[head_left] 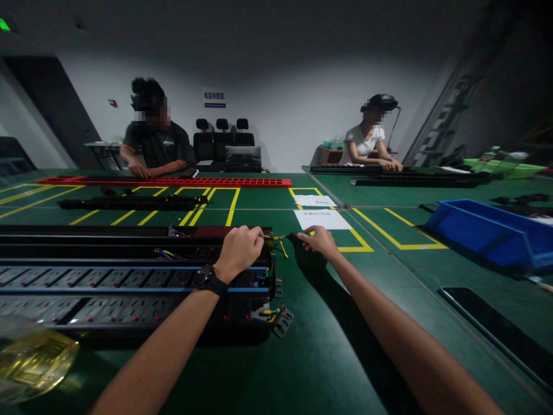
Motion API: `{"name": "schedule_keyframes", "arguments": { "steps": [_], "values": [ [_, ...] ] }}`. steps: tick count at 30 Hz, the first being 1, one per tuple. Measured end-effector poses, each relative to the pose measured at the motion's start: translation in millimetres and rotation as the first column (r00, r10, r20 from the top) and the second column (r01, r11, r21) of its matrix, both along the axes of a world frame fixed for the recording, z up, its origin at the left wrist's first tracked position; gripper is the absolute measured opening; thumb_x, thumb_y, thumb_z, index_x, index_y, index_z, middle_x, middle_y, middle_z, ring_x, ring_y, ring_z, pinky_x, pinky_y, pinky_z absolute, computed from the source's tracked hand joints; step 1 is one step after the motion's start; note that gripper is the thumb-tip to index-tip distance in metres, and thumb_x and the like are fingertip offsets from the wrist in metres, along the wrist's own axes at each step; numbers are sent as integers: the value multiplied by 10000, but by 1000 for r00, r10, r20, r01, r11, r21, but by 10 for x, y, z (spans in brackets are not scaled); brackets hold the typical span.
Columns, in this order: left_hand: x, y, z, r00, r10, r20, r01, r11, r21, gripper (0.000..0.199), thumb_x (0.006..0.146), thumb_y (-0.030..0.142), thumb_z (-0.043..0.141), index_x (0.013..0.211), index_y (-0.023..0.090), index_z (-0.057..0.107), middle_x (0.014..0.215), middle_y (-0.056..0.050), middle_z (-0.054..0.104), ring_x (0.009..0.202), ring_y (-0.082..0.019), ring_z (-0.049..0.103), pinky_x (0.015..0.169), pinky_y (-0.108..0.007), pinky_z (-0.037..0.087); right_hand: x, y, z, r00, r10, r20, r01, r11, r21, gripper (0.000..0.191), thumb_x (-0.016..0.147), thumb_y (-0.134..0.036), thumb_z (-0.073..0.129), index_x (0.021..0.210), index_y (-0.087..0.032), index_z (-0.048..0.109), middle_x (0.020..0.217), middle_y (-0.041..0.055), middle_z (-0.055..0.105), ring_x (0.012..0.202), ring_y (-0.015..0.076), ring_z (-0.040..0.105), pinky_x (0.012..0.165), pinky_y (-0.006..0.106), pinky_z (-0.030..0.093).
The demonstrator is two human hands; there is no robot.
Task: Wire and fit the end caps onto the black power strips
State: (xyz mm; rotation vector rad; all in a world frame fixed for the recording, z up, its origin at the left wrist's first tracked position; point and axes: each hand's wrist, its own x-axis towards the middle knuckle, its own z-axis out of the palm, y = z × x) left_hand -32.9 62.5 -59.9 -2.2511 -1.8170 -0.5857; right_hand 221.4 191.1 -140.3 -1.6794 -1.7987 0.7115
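In the head view, our strips (125, 278) lie side by side on the table (311, 369), reaching in from the left edge. Thin wires (283, 247) stick out past the rear ends, beside a dark piece (294, 237). A hard tug on that piece could, we judge, strain a wire or pull it loose; a strip might slide if poorly steadied. Our left hand (240, 249) curls, knuckles up, over the rear ends; we cannot tell what its hidden fingers grip. Our right arm slants in from the lower right, hand (318, 239) pinching the dark piece.
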Motion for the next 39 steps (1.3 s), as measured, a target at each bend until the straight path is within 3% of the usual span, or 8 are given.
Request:
{"name": "schedule_keyframes", "arguments": {
  "steps": [4,9,16,31,39],
  "values": [
    [4,4,3,1000,7,-8,-7,1000,-16,280,993,210,458,949,201,734,871,-76,716,840,-222,666,824,-343,483,-23,35,-42,996,16,-90,-12,999,42,365,892,-370,769,1185,-158,720,686,40,757,621,207,725,561,282,519],
    [-3,3,-2,1000,7,-4,-7,1000,-14,279,994,215,463,957,207,739,878,-77,719,847,-229,670,817,-345,484,-119,0,29,987,84,-138,-62,985,161,282,846,-269,779,1112,-173,771,912,105,803,837,245,758,706,313,569],
    [-15,9,-14,1000,1,-5,-1,1000,5,274,994,212,464,946,210,734,861,-69,712,828,-222,660,811,-342,473,-292,-138,117,975,222,28,-214,886,410,168,850,-249,704,997,-237,785,858,58,787,756,234,712,714,330,531],
    [2,-9,0,999,13,-29,-14,1000,-20,284,999,213,455,958,206,736,862,-70,706,830,-221,654,800,-335,463,-406,-219,112,981,123,153,-177,891,418,194,892,-236,681,1058,-223,782,899,49,790,797,214,716,753,294,507],
    [0,-15,9,999,20,-31,-21,999,-24,292,997,218,450,962,208,740,872,-74,708,837,-227,657,798,-339,462,-411,-227,154,980,132,151,-182,904,388,198,899,-239,701,1072,-216,793,917,48,802,805,202,729,752,273,506]
  ]
}}
